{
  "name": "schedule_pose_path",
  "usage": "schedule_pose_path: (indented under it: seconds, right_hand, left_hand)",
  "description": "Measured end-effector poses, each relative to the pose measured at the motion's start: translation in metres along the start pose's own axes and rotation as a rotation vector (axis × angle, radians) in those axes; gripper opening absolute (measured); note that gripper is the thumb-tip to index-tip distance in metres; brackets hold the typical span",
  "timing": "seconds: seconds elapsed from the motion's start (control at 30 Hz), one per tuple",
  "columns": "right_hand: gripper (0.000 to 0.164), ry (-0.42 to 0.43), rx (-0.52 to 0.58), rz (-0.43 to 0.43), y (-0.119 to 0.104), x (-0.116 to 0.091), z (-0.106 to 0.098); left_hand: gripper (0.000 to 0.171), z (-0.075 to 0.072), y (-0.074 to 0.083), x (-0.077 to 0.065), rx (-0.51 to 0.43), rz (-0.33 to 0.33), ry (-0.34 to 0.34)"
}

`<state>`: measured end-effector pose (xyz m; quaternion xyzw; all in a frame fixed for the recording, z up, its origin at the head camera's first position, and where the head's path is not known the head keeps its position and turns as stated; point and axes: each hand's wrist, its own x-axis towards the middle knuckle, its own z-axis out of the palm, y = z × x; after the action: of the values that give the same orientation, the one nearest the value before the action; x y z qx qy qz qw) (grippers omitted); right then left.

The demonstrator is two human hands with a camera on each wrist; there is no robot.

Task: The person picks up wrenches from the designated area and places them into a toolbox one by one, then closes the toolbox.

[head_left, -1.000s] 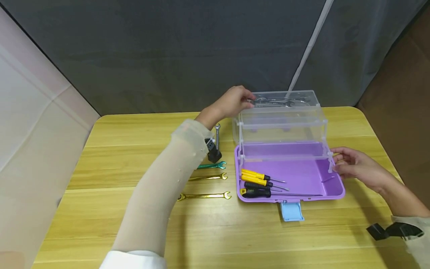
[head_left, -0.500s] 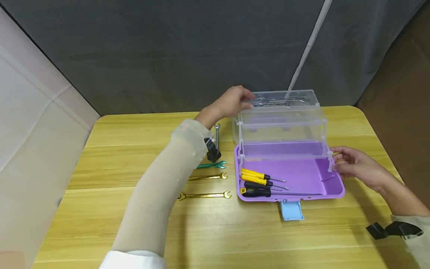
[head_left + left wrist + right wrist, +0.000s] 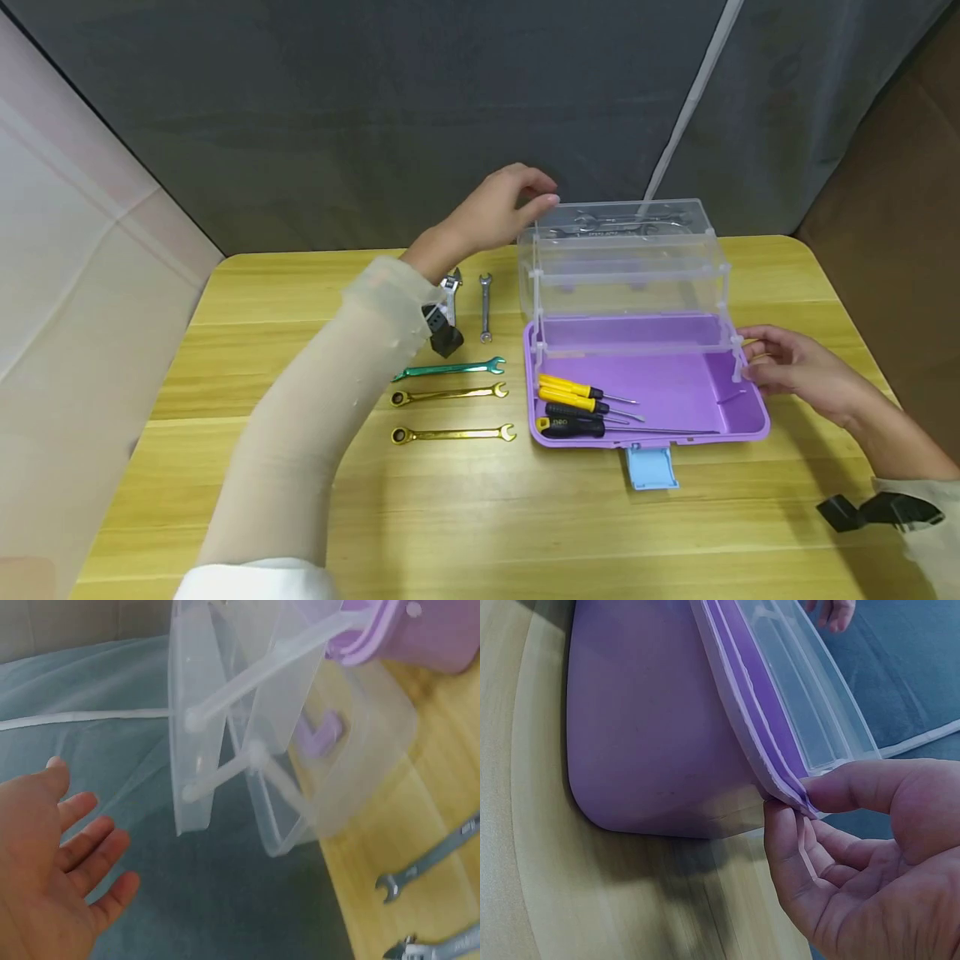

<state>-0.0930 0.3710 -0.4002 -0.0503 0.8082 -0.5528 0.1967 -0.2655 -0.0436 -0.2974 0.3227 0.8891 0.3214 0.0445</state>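
My left hand (image 3: 501, 205) hovers at the upper left corner of the clear top tray (image 3: 626, 218), its fingers loosely bent around nothing. In the left wrist view the palm and fingers (image 3: 97, 851) stand apart from the tray's end. Silver wrenches (image 3: 600, 223) lie in that tray. With thumb and fingers my right hand (image 3: 806, 379) pinches the right rim of the purple toolbox (image 3: 675, 392); the right wrist view shows the thumb over the rim (image 3: 784, 791). Several screwdrivers (image 3: 573, 408), yellow-handled and black-handled, lie at the left front of the toolbox bottom.
Left of the toolbox lie two gold wrenches (image 3: 453, 435), a green wrench (image 3: 457, 368), a small silver wrench (image 3: 486, 308) and an adjustable wrench (image 3: 452, 287), partly behind the left wrist camera. The blue latch (image 3: 651, 468) hangs at the toolbox front. A grey curtain (image 3: 337, 125) rises behind the table.
My left hand has let go of the silver wrench in the top tray and drawn back up and left. The right hand stays on the toolbox rim.
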Motion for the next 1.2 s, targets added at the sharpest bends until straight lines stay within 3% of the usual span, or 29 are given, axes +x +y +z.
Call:
schedule_pose_path:
  seconds: [0.13,0.43,0.8,1.03,1.2]
  right_hand:
    - [0.041,0.000,0.003,-0.001,0.000,0.000,0.000]
    - [0.049,0.004,-0.019,0.007,0.002,0.001,0.000]
    - [0.046,0.008,-0.026,0.010,0.003,-0.005,0.000]
    - [0.042,0.007,-0.003,0.016,0.004,-0.006,0.000]
    - [0.041,0.002,0.015,0.010,0.005,-0.006,-0.001]
  left_hand:
    - [0.041,-0.010,-0.004,-0.012,0.044,-0.008,0.031]
    - [0.050,-0.016,-0.018,-0.049,0.181,-0.094,0.003]
    - [0.065,-0.010,-0.033,-0.077,0.262,-0.238,-0.032]
    - [0.076,-0.005,-0.045,-0.094,0.231,-0.341,-0.073]
    - [0.078,0.008,-0.054,-0.104,0.243,-0.401,-0.073]
